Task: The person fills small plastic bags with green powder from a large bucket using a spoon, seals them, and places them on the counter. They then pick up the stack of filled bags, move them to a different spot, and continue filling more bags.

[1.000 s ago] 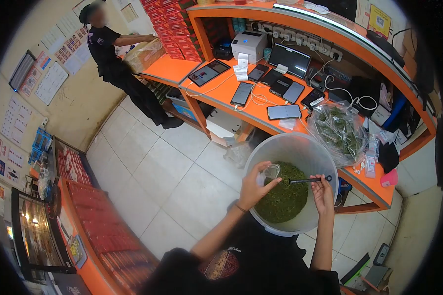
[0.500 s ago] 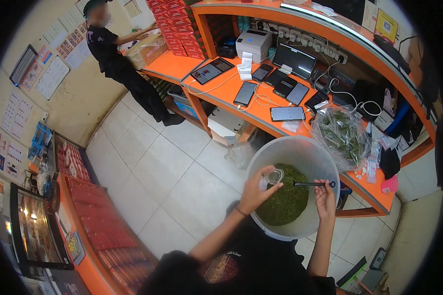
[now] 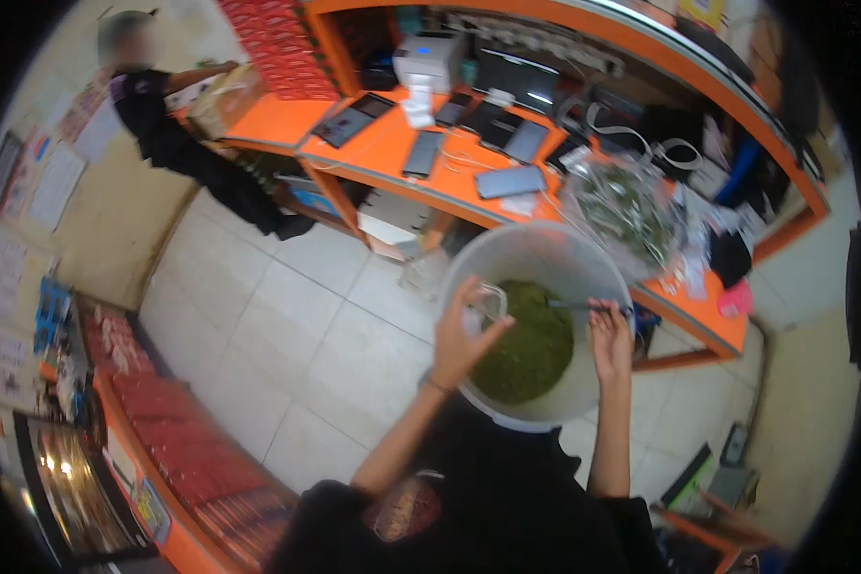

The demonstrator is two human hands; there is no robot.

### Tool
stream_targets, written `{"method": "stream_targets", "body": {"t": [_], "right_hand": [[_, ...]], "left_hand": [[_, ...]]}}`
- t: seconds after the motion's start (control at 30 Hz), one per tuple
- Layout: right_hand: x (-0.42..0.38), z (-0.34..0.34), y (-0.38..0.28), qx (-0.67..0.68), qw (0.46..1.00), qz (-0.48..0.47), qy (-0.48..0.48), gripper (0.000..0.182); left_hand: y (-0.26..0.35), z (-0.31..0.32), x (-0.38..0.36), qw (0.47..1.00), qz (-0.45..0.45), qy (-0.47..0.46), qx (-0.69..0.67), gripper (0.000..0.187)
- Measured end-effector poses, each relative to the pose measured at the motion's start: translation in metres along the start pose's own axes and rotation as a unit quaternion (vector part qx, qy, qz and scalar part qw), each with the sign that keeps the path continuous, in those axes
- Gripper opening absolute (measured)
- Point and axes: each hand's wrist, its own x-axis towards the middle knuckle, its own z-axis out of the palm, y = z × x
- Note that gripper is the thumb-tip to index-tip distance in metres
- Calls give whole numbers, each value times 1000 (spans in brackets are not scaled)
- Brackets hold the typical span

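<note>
A large translucent white bucket (image 3: 598, 263) stands in front of me, with a mass of finely chopped green stuff (image 3: 526, 359) in its bottom. Over its left side, my left hand (image 3: 457, 340) grips a small clear plastic cup (image 3: 492, 302) between thumb and fingers. What the cup contains is too blurred to tell. At the bucket's right side my right hand (image 3: 610, 344) is closed on the handle of a black spoon (image 3: 574, 305). The spoon points left over the green stuff; its tip is hard to make out.
Beyond the bucket runs an orange counter (image 3: 373, 177) with phones, a tablet (image 3: 354, 120), a printer (image 3: 429, 62) and a clear bag of green leaves (image 3: 622, 215). A co-worker (image 3: 163, 124) stands at far left by a cardboard box (image 3: 225, 103). Red boxes (image 3: 177, 430) line the lower left.
The camera view has shifted, so the room appears further left and higher, and the picture is blurrier. Both hands keep their hold on cup and spoon over the bucket.
</note>
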Motion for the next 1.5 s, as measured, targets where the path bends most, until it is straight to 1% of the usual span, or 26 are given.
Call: {"method": "stream_targets", "body": {"t": [0.03, 0.13, 0.23, 0.3, 0.33, 0.4, 0.47, 0.5, 0.57, 0.6, 0.63, 0.7, 0.73, 0.8, 0.93, 1.0, 1.13, 1.2, 1.23, 1.27, 1.3, 1.33, 1.37, 1.4, 1.43, 1.5], "right_hand": [[-4, 2, -1, 7, 1000, -14, 10, 25], [-14, 19, -6, 16, 996, -60, 64, 26], [-23, 30, -9, 17, 996, -70, 59, 27], [-28, 36, -9, 27, 993, -77, 80, 27], [-31, 39, -10, 15, 991, -101, 86, 28], [-41, 53, -13, 3, 988, -124, 92, 30], [-55, 72, -18, -60, 969, -233, 65, 32], [-63, 84, -19, -60, 968, -235, 65, 32], [-84, 103, -17, -227, 914, -335, 16, 32], [-87, 99, -9, -291, 873, -391, -29, 24], [-90, 97, -5, -291, 871, -394, -28, 24], [-94, 96, -2, -442, 728, -503, -152, 18], [-97, 98, -2, -443, 726, -504, -151, 18], [-103, 104, -6, -497, 664, -521, -202, 24], [-107, 101, -9, -527, 631, -517, -238, 26], [-107, 99, -11, -542, 604, -528, -251, 27], [-106, 89, -14, -499, 628, -551, -231, 27], [-100, 85, -16, -550, 628, -541, -101, 18], [-94, 77, -15, -549, 629, -541, -104, 18], [-88, 75, -17, -632, 697, -316, -120, 17], [-85, 74, -17, -676, 723, -71, -127, 20], [-89, 75, -19, -560, 821, -9, -110, 27], [-83, 77, -15, -561, 820, -11, -110, 27], [-76, 76, -7, -539, 830, -87, -110, 24], [-73, 76, 0, -513, 836, -161, -108, 21], [-69, 97, 6, -510, 840, -153, -104, 19]], "left_hand": [[-6, 2, -1, 1000, 7, -3, 16, 73], [-5, 2, -1, 1000, 8, -18, 23, 70], [-4, 5, 2, 999, 7, -20, 27, 66], [-3, 5, 2, 999, -10, -27, 15, 64], [-4, 5, 4, 999, -8, -28, 15, 64], [-1, 6, 11, 991, 74, -48, 96, 64], [-2, 11, 16, 988, 81, -63, 112, 64], [-3, 14, 19, 985, 88, -78, 127, 64], [-8, 23, 23, 984, 85, -93, 123, 64], [-9, 26, 25, 984, 79, -108, 121, 64], [-11, 30, 27, 983, 82, -110, 119, 64], [-14, 35, 31, 983, 58, -132, 118, 63], [-16, 37, 32, 983, 60, -133, 116, 63], [-20, 39, 35, 981, 58, -145, 114, 62], [-23, 43, 32, 982, 46, -151, 102, 62], [-20, 43, 31, 981, 80, -136, 110, 61], [-16, 36, 27, 988, 25, -133, 69, 59], [-14, 30, 29, 989, 54, -119, 63, 58], [-13, 27, 27, 990, 53, -116, 64, 58], [0, 20, 25, 990, 22, -126, 58, 57], [7, 15, 22, 989, -8, -139, 52, 56], [4, 13, 21, 989, -5, -140, 53, 56], [-2, 13, 20, 988, 45, -134, 66, 56], [-3, 13, 16, 984, 90, -129, 81, 56], [-4, 13, 11, 984, 86, -132, 82, 56], [3, 15, 8, 983, 113, -133, 60, 58]]}}
